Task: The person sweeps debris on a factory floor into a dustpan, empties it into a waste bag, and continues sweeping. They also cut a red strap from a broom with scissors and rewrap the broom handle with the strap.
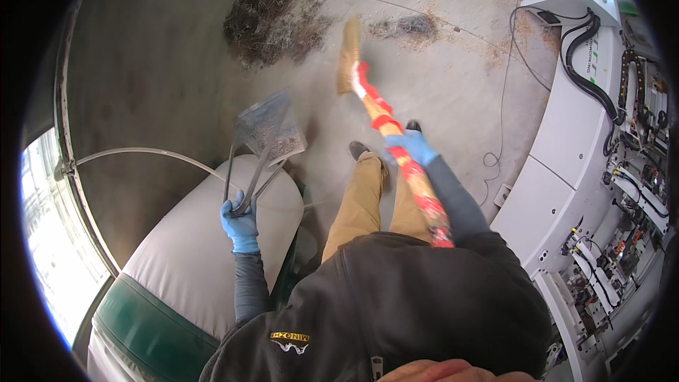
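My left hand [240, 225], in a blue glove, is closed around the bent handle of a metal dustpan [293, 146]. Some debris lies in the pan, which hangs over the floor beside the grey cushion. My right hand [412, 147], also gloved in blue, grips the handle of a broom [349, 56] wrapped in red and yellow. Its straw-coloured bristles are slightly blurred and point away from me. Past the broom head, at the upper left, lies a dark heap of tangled sweepings [263, 18].
A grey and green padded seat [191, 240] stands at my left, with a pale hose [152, 150] arching over it. To my right runs a white machine [566, 141] with cables. Thin cords [501, 120] and smaller debris piles [417, 25] lie on the floor.
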The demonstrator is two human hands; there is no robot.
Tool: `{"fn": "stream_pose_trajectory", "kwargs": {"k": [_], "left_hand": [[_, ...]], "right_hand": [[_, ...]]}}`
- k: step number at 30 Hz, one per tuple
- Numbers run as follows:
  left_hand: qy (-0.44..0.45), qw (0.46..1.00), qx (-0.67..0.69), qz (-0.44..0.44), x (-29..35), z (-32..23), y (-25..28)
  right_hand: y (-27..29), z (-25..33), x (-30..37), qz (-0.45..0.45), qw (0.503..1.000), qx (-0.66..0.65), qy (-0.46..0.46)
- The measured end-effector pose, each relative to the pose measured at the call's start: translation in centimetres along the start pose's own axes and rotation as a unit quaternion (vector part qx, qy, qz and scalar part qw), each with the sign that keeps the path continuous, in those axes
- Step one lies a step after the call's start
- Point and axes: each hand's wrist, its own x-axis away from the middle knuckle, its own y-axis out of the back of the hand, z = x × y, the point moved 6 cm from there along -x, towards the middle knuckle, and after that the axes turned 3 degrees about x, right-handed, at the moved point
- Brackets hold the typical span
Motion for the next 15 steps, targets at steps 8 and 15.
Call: {"fn": "stream_pose_trajectory", "kwargs": {"k": [8, 15], "left_hand": [[-0.05, 0.997, -0.012, -0.065, -1.4, 3.6, -7.0], [-0.034, 0.989, -0.028, -0.142, -1.1, 9.2, -15.7]], "right_hand": [[23.9, 3.6, 12.5, -0.226, 0.973, 0.002, -0.036], [48.9, 6.6, 3.3, -0.277, 0.958, -0.047, -0.06]]}}
